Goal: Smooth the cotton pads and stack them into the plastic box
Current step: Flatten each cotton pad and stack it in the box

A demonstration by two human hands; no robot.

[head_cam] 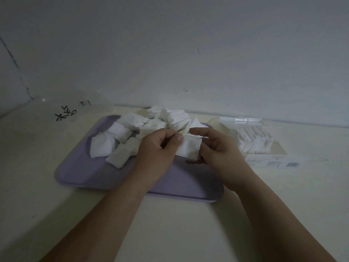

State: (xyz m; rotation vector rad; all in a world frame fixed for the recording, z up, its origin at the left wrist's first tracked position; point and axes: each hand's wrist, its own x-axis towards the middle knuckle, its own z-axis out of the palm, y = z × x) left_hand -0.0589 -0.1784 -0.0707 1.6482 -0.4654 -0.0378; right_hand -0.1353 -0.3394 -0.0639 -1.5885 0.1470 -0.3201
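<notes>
A cream table top (170,224) fills the lower half of the frame and meets a plain pale wall (170,44) along the middle. A thin dark crack (17,67) runs down the wall at the upper left. At the left middle of the frame, against the wall, lies a clear plastic bag (66,110) with black handwriting on it.

A lavender tray (85,173) sits at the centre of the frame. A loose heap of white cotton pads (143,125) lies across its far half, many of them folded or crumpled. At the right middle of the frame stands a clear plastic box (273,163) with a printed label on its near wall. Inside it a row of stacked pads (253,140) lies flat.

Above the tray, near its centre, both hands hold one cotton pad (189,149) between them. The left hand (156,148) pinches the pad's left edge between thumb and curled fingers. The right hand (221,152) grips the right edge, with its thumb laid along the pad's top and its fingers curled at the side.
</notes>
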